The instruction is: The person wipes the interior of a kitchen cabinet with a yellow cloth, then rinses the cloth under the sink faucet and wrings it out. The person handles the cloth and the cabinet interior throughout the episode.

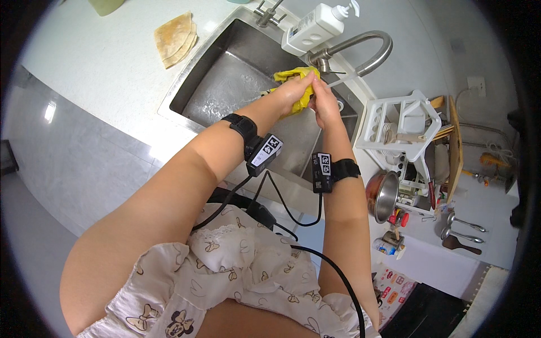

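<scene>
Over the stainless steel sink, my left hand and my right hand come together around a crumpled yellow cloth. Both hands grip it, with the fingers largely hidden by the cloth and each other. Water runs from the curved metal faucet towards the cloth and hands. Splashed water spreads across the basin floor to the left. A small white curved rim shows just beside my right hand; what it belongs to is hidden.
A white pump bottle stands behind the sink, beside a smaller tap. Folded tan cloths lie on the left counter. To the right are a white dish rack, a metal pot and hanging ladles.
</scene>
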{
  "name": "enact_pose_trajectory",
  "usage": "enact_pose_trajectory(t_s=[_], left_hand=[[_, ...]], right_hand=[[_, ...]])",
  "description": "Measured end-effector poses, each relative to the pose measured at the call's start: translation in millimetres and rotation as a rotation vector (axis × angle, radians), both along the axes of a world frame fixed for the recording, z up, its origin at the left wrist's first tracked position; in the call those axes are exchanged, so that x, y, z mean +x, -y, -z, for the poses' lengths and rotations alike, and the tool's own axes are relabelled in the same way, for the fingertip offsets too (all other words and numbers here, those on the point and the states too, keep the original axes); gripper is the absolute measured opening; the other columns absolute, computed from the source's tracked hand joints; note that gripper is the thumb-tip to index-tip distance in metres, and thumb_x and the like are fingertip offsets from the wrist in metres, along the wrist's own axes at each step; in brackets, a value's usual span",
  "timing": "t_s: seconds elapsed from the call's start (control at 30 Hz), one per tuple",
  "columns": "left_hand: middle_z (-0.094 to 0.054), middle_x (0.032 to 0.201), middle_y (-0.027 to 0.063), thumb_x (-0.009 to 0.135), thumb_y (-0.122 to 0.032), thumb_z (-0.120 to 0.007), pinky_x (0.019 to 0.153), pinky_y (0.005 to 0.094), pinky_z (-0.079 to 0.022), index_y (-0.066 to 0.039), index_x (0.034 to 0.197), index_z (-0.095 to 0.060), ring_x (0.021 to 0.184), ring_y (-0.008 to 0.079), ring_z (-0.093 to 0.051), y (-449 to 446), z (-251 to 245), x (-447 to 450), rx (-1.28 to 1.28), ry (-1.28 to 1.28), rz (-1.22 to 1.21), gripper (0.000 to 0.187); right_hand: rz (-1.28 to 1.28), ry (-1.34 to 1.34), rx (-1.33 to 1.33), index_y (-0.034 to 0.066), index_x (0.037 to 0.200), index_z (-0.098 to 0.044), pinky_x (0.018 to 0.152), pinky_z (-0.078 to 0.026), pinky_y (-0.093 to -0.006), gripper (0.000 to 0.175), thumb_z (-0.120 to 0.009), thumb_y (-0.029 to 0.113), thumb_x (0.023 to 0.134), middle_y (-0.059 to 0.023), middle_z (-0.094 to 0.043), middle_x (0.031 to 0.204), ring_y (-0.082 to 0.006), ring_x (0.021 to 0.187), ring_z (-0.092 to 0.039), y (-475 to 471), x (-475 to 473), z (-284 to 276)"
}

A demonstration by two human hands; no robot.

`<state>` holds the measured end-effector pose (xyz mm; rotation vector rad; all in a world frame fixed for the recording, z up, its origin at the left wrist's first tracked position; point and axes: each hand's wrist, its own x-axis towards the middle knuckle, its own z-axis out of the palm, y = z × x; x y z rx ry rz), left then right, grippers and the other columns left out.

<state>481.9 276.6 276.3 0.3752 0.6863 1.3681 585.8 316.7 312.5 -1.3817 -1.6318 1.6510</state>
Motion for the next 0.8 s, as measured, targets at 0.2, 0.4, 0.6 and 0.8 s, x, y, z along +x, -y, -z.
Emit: enact_pose_trajectory(t_s=[0.2,0.4,0.6,0.8], left_hand=[[-0.058,0.096,0.0085,0.087,-0.047,-0.045,0.073,0.0359,-0.047,-0.007,0.108,-0.049,0.083,0.0209,-0.058,0,10,-6,-0.159,0.024,-0.048,0.046],[-0.060,0.093,0.0104,0.085,-0.034,-0.055,0.066,0.0347,-0.050,-0.002,0.102,-0.051,0.076,0.0206,-0.061,5,23,-16,-0.214,0.087,-0.117,0.036],[-0.058,0.089,0.0112,0.082,-0.017,-0.059,0.070,0.0352,-0.048,-0.002,0.091,-0.052,0.080,0.0219,-0.058,5,29,-19,-0.327,0.026,-0.377,0.019],[-0.056,0.088,0.0105,0.083,-0.012,-0.056,0.073,0.0393,-0.047,-0.003,0.093,-0.051,0.084,0.0246,-0.055,5,41,-13,-0.498,-0.043,-0.495,0.014]], right_hand=[[-0.054,0.374,0.176,-0.0008,0.089,-0.058,0.066,-0.043,-0.0294,0.034,-0.061,0.032,0.080,-0.0056,-0.060,0.083,-0.0155,0.074,-0.055,4,-7,6],[0.106,0.096,0.116,0.0002,0.094,-0.055,0.061,-0.044,-0.0250,0.027,-0.066,0.018,0.077,-0.0055,-0.059,0.086,-0.0138,0.070,-0.056,1,-5,2],[0.341,-0.030,0.093,-0.0011,0.088,-0.053,0.063,-0.046,-0.0274,0.026,-0.065,0.021,0.079,-0.0081,-0.058,0.083,-0.0157,0.071,-0.056,-4,1,-6],[0.297,0.046,0.236,-0.0003,0.090,-0.053,0.064,-0.046,-0.0281,0.024,-0.061,0.022,0.082,-0.0082,-0.058,0.082,-0.0152,0.071,-0.056,-8,2,3]])
